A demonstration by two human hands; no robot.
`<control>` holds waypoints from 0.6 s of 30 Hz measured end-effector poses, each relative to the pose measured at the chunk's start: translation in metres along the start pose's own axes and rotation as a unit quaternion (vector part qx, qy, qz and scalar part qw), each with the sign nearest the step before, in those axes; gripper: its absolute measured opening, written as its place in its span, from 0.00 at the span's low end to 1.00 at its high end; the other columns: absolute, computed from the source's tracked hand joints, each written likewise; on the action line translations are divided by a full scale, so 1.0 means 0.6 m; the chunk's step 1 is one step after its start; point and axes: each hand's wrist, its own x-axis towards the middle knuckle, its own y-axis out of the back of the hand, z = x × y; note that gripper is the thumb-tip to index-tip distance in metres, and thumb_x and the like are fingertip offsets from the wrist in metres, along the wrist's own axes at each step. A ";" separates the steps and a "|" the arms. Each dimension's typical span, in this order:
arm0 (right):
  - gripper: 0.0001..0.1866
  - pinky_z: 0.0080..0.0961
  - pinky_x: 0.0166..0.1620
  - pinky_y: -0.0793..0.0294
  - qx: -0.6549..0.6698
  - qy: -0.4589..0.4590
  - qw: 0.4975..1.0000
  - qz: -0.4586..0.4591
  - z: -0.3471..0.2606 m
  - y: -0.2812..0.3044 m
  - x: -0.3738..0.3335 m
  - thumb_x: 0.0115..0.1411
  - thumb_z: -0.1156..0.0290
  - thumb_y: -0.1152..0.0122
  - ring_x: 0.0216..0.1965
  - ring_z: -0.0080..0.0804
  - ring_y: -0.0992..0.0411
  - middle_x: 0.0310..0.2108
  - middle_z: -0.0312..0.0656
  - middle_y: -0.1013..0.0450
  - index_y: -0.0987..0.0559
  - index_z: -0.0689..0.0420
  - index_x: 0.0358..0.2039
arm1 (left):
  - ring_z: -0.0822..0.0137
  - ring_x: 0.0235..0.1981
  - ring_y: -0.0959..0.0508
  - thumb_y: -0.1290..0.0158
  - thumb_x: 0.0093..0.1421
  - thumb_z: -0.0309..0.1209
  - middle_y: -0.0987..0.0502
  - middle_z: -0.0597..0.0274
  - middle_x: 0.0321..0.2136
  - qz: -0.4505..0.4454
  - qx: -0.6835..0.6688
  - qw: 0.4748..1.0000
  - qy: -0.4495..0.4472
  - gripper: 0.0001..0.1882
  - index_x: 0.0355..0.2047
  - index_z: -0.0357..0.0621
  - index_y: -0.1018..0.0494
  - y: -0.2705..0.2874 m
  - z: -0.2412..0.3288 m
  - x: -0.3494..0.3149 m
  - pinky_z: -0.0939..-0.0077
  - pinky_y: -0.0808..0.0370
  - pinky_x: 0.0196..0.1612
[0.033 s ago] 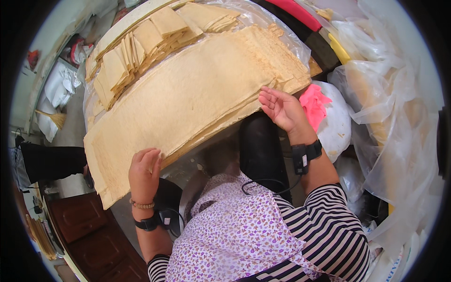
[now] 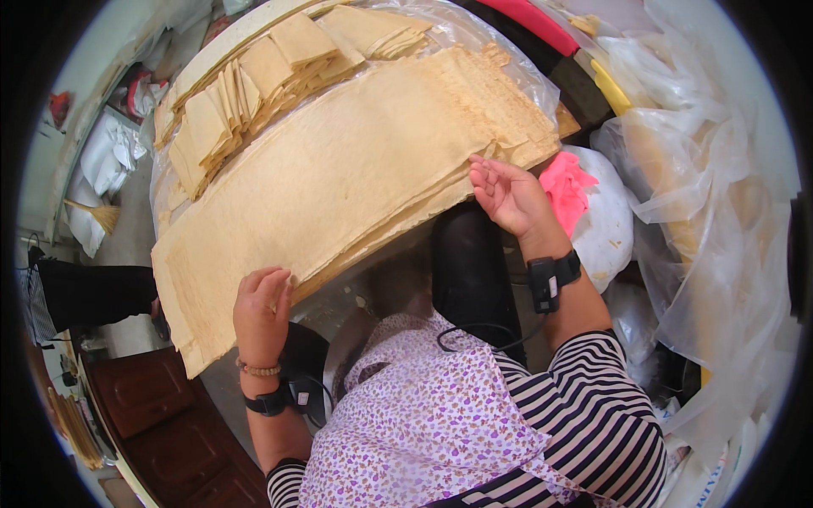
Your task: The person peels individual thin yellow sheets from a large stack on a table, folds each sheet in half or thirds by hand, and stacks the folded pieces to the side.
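A long stack of thin, flexible tan sheets, with rough, ragged edges, lies slantwise in front of me. They look somewhat like bean-curd sheets, though the material is not certain. At the near edge, left of the middle, my left hand has its fingers bent and pinches the top sheet's border. Farther right along that same edge, my right hand is turned palm up, thumb and forefinger closed on the sheet's border, other fingers curled. Behind the stack sit several bundles of smaller folded tan pieces.
Clear plastic film lies under the sheets. At the right are a white bag with a pink cloth on it and hanging plastic sheeting. Dark red cabinets and another person's dark-clothed leg show at the left.
My right hand has shifted very slightly to the right. Otherwise the hands and sheets look the same.
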 end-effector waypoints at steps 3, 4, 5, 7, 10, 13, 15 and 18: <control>0.15 0.29 0.40 0.15 0.070 -0.058 0.994 -0.057 -0.013 0.018 0.017 0.70 0.67 0.49 0.39 0.32 0.19 0.38 0.45 0.21 0.26 0.65 0.49 | 0.53 0.41 0.23 0.41 0.57 0.24 0.21 0.56 0.38 0.011 0.006 1.000 -0.011 0.08 0.38 0.42 0.21 -0.009 0.001 0.008 0.64 0.25 0.43; 0.15 0.29 0.40 0.15 0.072 -0.058 0.994 -0.059 -0.016 0.012 0.019 0.70 0.67 0.49 0.39 0.32 0.19 0.38 0.45 0.21 0.26 0.65 0.49 | 0.53 0.40 0.23 0.41 0.57 0.24 0.21 0.56 0.38 0.014 0.014 1.000 -0.011 0.07 0.38 0.42 0.21 -0.010 0.002 0.009 0.64 0.25 0.42; 0.15 0.30 0.39 0.15 0.024 -0.052 0.998 -0.011 -0.019 0.004 0.020 0.70 0.65 0.48 0.39 0.32 0.19 0.38 0.45 0.21 0.26 0.64 0.47 | 0.53 0.40 0.23 0.41 0.57 0.24 0.21 0.56 0.38 0.014 0.016 1.000 -0.012 0.07 0.38 0.42 0.21 -0.012 0.002 0.009 0.64 0.25 0.42; 0.14 0.30 0.38 0.15 -0.023 -0.046 0.998 0.036 -0.023 -0.019 0.024 0.69 0.64 0.48 0.38 0.32 0.19 0.38 0.45 0.21 0.25 0.64 0.45 | 0.53 0.38 0.22 0.41 0.59 0.25 0.21 0.55 0.36 0.021 0.035 0.999 -0.012 0.06 0.37 0.41 0.21 -0.014 0.003 0.012 0.65 0.25 0.41; 0.16 0.29 0.35 0.16 -0.204 0.017 0.971 0.120 -0.026 -0.051 0.036 0.68 0.60 0.45 0.35 0.30 0.19 0.38 0.46 0.21 0.25 0.62 0.41 | 0.54 0.39 0.23 0.41 0.56 0.25 0.23 0.57 0.34 0.019 0.043 0.999 0.009 0.06 0.36 0.44 0.21 -0.019 0.001 0.013 0.64 0.25 0.40; 0.16 0.22 0.30 0.19 -0.333 0.015 0.928 0.164 -0.038 -0.062 0.056 0.66 0.56 0.40 0.30 0.27 0.20 0.34 0.42 0.20 0.24 0.58 0.38 | 0.54 0.39 0.23 0.41 0.56 0.25 0.23 0.58 0.34 0.008 0.052 0.999 0.010 0.05 0.35 0.45 0.21 -0.015 0.005 0.017 0.64 0.26 0.40; 0.17 0.20 0.29 0.21 -0.463 0.074 0.870 0.152 -0.043 -0.061 0.064 0.65 0.55 0.38 0.28 0.26 0.21 0.32 0.41 0.20 0.22 0.59 0.35 | 0.54 0.38 0.23 0.41 0.57 0.25 0.22 0.58 0.33 -0.005 0.060 0.998 0.005 0.05 0.34 0.45 0.21 -0.012 0.005 0.022 0.63 0.25 0.39; 0.17 0.19 0.29 0.23 -0.455 0.115 0.871 0.148 -0.036 -0.091 0.065 0.65 0.57 0.39 0.26 0.25 0.23 0.29 0.41 0.21 0.22 0.60 0.35 | 0.52 0.35 0.22 0.41 0.57 0.25 0.22 0.56 0.32 -0.022 0.071 0.997 0.008 0.04 0.34 0.44 0.22 -0.008 0.001 0.036 0.63 0.25 0.37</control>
